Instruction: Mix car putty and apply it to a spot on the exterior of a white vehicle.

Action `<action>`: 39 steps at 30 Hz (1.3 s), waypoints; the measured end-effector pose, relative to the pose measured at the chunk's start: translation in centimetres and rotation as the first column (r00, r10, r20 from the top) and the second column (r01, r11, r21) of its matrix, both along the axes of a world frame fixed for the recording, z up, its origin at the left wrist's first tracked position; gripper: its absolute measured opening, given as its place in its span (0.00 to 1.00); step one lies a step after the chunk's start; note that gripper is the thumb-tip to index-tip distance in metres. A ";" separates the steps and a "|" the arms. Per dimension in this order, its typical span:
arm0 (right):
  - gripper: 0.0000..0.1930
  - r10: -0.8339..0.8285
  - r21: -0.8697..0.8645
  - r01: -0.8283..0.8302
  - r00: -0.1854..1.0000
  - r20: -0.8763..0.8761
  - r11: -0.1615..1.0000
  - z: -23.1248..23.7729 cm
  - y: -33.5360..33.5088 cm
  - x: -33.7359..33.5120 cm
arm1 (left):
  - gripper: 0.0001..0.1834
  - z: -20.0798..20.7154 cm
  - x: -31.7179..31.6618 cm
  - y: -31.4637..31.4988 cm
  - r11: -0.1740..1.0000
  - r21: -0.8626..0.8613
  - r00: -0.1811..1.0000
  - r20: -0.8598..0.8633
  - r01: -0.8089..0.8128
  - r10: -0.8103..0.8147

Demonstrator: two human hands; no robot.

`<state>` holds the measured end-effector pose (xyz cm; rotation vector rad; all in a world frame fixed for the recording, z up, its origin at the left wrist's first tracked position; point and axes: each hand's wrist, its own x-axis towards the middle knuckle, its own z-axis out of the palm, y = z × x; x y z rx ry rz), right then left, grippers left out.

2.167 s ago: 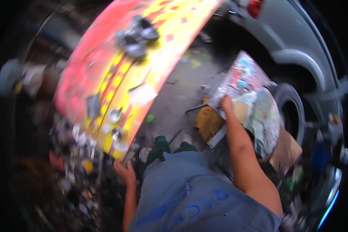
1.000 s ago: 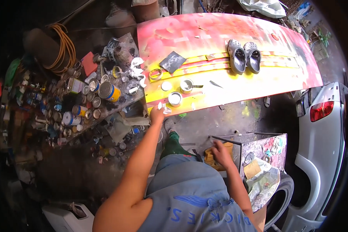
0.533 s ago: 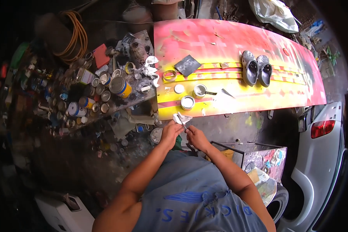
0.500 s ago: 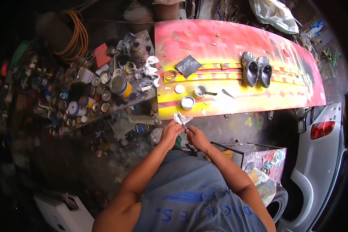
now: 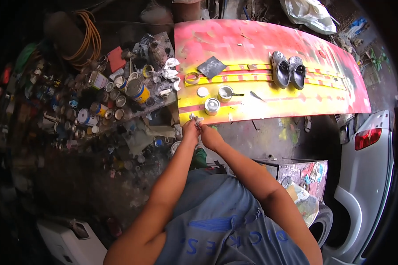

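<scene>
1. White scrap [image 5: 196,118], crumpled, cloth or paper, is held at the near left corner of the pink-and-yellow counter [image 5: 216,39], right by its edge.
2. The left hand [image 5: 190,131] is clamped on the white scrap with its fingertips, which leaves part of it poking out beyond them.
3. The right hand [image 5: 212,138] meets the left at the scrap, fingers curled inward; whether they grip the scrap or something thin and grey beside it, I cannot tell.
4. Just beyond the hands stands an open tin [image 5: 212,106]; near it, farther back, is a second tin [image 5: 225,93] with a dark-handled tool [image 5: 238,94] sticking out to the right.
5. A round white lid [image 5: 202,92] lies left of the second tin, and a tape roll [image 5: 192,78] behind that.
6. Next to the tape roll is a dark square sheet [image 5: 212,67]. A pair of grey clogs [image 5: 297,73] sits well to the right, side by side.
7. Left of this surface, many cans crowd together, among them a large blue-and-yellow can [image 5: 137,91].
</scene>
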<state>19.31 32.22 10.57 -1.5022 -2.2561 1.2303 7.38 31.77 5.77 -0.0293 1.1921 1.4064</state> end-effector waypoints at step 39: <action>0.14 -0.074 -0.185 0.037 0.977 -0.199 0.982 3.7 -7.6 13.8 | 0.19 -0.8 -6.5 -1.8 0.993 -0.091 0.943 -0.329 -0.080 0.046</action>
